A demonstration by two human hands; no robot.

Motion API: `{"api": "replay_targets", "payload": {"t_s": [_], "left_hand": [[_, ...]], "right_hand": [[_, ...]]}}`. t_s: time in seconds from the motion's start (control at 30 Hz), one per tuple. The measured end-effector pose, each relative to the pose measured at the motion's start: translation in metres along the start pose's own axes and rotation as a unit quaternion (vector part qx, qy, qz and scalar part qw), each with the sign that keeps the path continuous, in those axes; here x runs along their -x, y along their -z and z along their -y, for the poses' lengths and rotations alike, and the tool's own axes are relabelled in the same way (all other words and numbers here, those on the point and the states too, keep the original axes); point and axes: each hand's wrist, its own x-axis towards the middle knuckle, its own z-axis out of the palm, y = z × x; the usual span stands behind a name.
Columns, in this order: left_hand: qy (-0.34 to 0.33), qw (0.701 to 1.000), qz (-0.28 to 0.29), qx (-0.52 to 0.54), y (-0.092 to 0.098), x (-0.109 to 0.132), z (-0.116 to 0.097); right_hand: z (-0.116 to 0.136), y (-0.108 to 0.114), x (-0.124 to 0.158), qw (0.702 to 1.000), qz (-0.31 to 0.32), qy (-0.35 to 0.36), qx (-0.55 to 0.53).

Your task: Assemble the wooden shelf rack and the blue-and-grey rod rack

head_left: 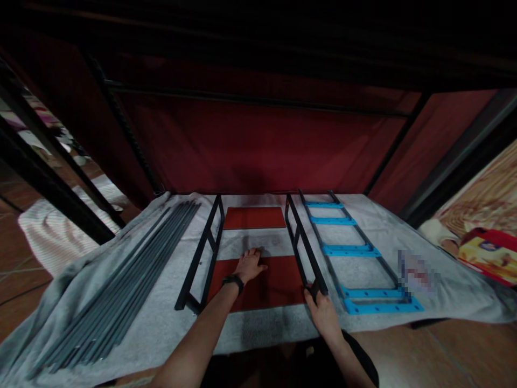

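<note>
My left hand, with a dark band on the wrist, lies flat with fingers spread at the upper edge of the larger orange-brown panel. My right hand is closed around the near end of a black metal side frame, beside that panel's right edge. A matching black side frame stands along the left of the panels. Farther back lies a smaller orange-brown panel, apart from the larger one. Part of the larger panel is hidden by my left arm.
Several grey metal tubes lie in a bundle on the left. To the right are bright blue crosspieces with dark rails. All rest on a grey cloth. Red panels and dark posts enclose the back and sides; a red-yellow package is far right.
</note>
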Motion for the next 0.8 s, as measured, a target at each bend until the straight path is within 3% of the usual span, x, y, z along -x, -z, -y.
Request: {"api": "replay_targets", "payload": {"t_s": [0.2, 0.63, 0.8], "left_hand": [[-0.007, 0.999, 0.046, -0.010, -0.002, -0.025, 0.005], [-0.007, 0.995, 0.092, -0.022, 0.011, -0.041, -0.004], [-0.021, 0.993, 0.119, 0.005, 0.027, -0.043, -0.005]], "right_hand": [[-0.005, -0.007, -0.001, 1.000, 0.005, -0.002, 0.026], [-0.003, -0.010, 0.001, 1.000, -0.018, 0.001, 0.001], [-0.004, -0.010, -0.001, 1.000, -0.021, 0.001, -0.007]]}}
